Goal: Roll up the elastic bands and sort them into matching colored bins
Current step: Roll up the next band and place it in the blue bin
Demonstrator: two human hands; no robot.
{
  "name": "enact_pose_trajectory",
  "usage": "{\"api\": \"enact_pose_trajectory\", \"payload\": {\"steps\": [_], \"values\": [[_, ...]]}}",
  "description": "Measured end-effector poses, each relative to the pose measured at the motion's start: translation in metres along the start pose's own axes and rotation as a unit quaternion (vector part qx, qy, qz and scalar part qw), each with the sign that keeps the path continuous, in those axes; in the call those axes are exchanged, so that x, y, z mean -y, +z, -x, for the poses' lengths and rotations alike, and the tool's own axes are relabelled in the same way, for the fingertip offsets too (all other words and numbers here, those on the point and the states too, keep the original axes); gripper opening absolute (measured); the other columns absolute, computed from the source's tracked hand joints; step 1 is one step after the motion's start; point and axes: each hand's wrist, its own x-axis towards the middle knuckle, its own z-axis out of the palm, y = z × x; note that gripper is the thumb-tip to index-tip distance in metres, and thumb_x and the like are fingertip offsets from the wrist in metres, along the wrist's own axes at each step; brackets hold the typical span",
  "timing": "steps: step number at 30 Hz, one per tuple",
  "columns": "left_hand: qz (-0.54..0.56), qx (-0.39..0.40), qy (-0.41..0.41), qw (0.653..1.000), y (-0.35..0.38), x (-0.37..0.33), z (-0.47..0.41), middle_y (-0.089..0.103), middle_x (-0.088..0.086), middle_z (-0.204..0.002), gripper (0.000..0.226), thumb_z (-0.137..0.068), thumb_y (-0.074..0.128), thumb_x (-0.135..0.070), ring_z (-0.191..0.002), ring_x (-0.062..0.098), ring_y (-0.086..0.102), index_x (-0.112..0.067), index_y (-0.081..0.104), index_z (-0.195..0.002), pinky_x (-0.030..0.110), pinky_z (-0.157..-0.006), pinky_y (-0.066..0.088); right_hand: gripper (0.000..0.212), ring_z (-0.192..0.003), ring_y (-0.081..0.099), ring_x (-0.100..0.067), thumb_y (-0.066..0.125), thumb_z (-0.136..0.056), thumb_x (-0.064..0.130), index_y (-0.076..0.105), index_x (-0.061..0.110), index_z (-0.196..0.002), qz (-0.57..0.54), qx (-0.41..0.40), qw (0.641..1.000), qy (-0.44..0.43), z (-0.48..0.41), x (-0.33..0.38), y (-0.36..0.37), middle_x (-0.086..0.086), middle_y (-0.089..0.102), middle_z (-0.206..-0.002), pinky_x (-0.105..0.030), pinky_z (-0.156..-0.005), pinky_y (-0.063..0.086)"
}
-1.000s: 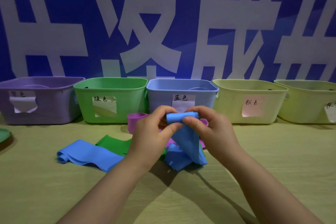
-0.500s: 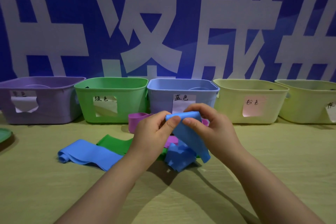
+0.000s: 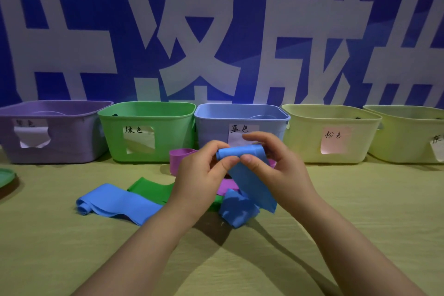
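While both hands meet in front of the blue bin, the left hand and right hand pinch the rolled top of a blue band between thumbs and fingers. Its loose tail hangs below the grip, down to the table.

Along the back of the desk, five bins in a row; before the middle ones, loose bands; above those, one band between left hand and right hand.
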Motion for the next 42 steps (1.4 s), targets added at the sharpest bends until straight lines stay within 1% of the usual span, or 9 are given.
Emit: {"api": "enact_pose_trajectory", "payload": {"steps": [7, 11, 15, 20, 23, 29, 33, 37, 42], "values": [[0.083, 0.044, -0.042, 0.995, 0.003, 0.001, -0.001, 0.063, 0.005, -0.069, 0.025, -0.079, 0.047, -0.045, -0.068, 0.022, 0.058, -0.024, 0.061, -0.08, 0.04, -0.065, 0.046, 0.023, -0.074, 0.051, 0.01, 0.064, -0.084, 0.024, 0.05, 0.043, -0.083, 0.058, -0.013, 0.998, -0.021, 0.001, 0.001, -0.001, 0.021, 0.058, -0.076, -0.009, -0.06, 0.038], [0.092, 0.042, -0.038, 0.994, 0.005, 0.001, 0.001, 0.065, -0.005, -0.078, 0.037, -0.061, 0.064, -0.053, -0.067, 0.012, 0.057, -0.037, 0.055, -0.092, 0.03, -0.064, 0.047, 0.013, -0.063, 0.049, -0.003, 0.065, -0.082, 0.038, 0.056, 0.029, -0.079, 0.057, -0.028, 0.998, -0.006, 0.0, -0.001, -0.001, 0.005, 0.058, -0.067, -0.016, -0.054, 0.036], [0.038, 0.018, -0.006, 0.999, 0.004, 0.003, 0.002, 0.058, -0.01, -0.068, 0.02, -0.074, 0.064, -0.039, -0.057, 0.006, 0.047, -0.035, 0.051, -0.089, 0.027, -0.056, 0.04, 0.028, -0.065, 0.05, -0.016, 0.068, -0.079, 0.039, 0.06, 0.012, -0.08, 0.032, -0.026, 0.999, 0.011, -0.001, -0.003, -0.002, -0.008, 0.06, -0.071, -0.023, -0.053, 0.036], [0.009, 0.005, 0.011, 1.0, 0.001, 0.002, 0.001, 0.055, -0.012, -0.065, 0.013, -0.087, 0.061, -0.02, -0.057, -0.002, 0.046, -0.032, 0.054, -0.087, 0.012, -0.055, 0.034, 0.022, -0.083, 0.059, -0.007, 0.07, -0.074, 0.046, 0.056, 0.042, -0.09, -0.005, 0.003, 1.0, 0.021, 0.0, -0.002, 0.002, 0.014, 0.064, -0.087, -0.021, -0.069, 0.047], [0.008, 0.003, 0.011, 1.0, 0.0, 0.002, -0.003, 0.056, -0.008, -0.073, 0.004, -0.084, 0.057, -0.028, -0.065, -0.004, 0.049, -0.025, 0.058, -0.087, 0.009, -0.06, 0.035, 0.025, -0.084, 0.058, -0.003, 0.07, -0.08, 0.027, 0.056, 0.041, -0.096, 0.009, 0.006, 1.0, 0.002, 0.0, -0.003, 0.003, 0.015, 0.064, -0.094, -0.018, -0.07, 0.045], [0.235, 0.105, -0.121, 0.959, -0.001, -0.011, 0.0, 0.063, 0.0, -0.067, 0.035, -0.076, 0.048, -0.041, -0.06, 0.008, 0.057, -0.009, 0.063, -0.076, 0.019, -0.061, 0.048, 0.013, -0.063, 0.055, -0.003, 0.063, -0.068, 0.038, 0.061, 0.026, -0.072, -0.076, -0.016, 0.996, 0.041, -0.002, -0.003, 0.001, 0.011, 0.063, -0.068, -0.022, -0.058, 0.043], [0.258, 0.097, -0.124, 0.953, -0.001, -0.012, -0.001, 0.065, 0.006, -0.078, 0.033, -0.078, 0.055, -0.045, -0.07, 0.013, 0.059, -0.014, 0.065, -0.082, 0.025, -0.067, 0.048, 0.028, -0.065, 0.052, -0.009, 0.065, -0.066, 0.04, 0.059, 0.015, -0.075, -0.08, -0.03, 0.995, 0.048, -0.001, -0.002, 0.004, -0.004, 0.061, -0.071, -0.029, -0.057, 0.042], [0.232, 0.054, -0.079, 0.968, 0.002, -0.013, -0.001, 0.06, -0.002, -0.084, 0.032, -0.061, 0.069, -0.03, -0.07, 0.006, 0.054, -0.022, 0.056, -0.089, 0.015, -0.061, 0.047, 0.054, -0.067, 0.047, -0.015, 0.065, -0.062, 0.051, 0.058, 0.002, -0.083, -0.058, -0.038, 0.997, 0.042, -0.001, -0.001, 0.006, -0.022, 0.057, -0.08, -0.037, -0.059, 0.042], [0.194, 0.032, -0.067, 0.978, 0.003, -0.005, -0.003, 0.062, -0.005, -0.07, 0.018, -0.074, 0.07, -0.004, -0.064, 0.004, 0.053, -0.018, 0.061, -0.08, 0.014, -0.059, 0.043, 0.054, -0.069, 0.049, -0.019, 0.066, -0.062, 0.046, 0.059, -0.002, -0.086, -0.064, -0.039, 0.996, 0.056, -0.002, 0.001, 0.005, -0.026, 0.058, -0.083, -0.047, -0.065, 0.048]]}}
